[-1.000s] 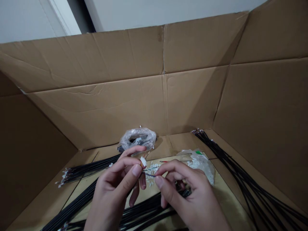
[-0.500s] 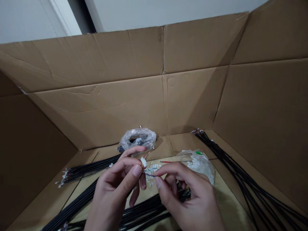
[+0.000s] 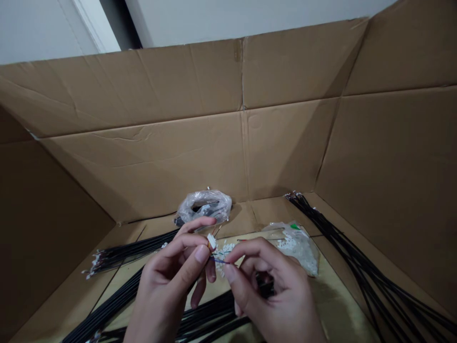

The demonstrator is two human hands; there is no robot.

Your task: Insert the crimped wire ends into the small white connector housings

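Between the thumb and index finger of my left hand (image 3: 174, 271) is a small white connector housing (image 3: 212, 241), with a thin yellow-orange wire at its base. Just to the right, my right hand (image 3: 274, 286) pinches a thin blue-violet wire (image 3: 219, 260) between thumb and index fingertip. That wire runs toward the left fingertips; where it ends there is hidden. Behind the fingers, a scatter of small white connectors (image 3: 225, 248) lies on the pale board (image 3: 342, 305). Black cables (image 3: 210, 312) lie beneath both hands.
Cardboard walls (image 3: 178, 157) rise at the back and both sides. Bundles of black cable lie at left (image 3: 139, 247) and right (image 3: 342, 252). A clear plastic bag (image 3: 205, 205) sits at the back, and another bag with white connectors (image 3: 303, 247) lies at right.
My right hand has moved slightly left, bringing its pinch on the wire closer to the connector housing. My left hand has barely moved and keeps its hold.
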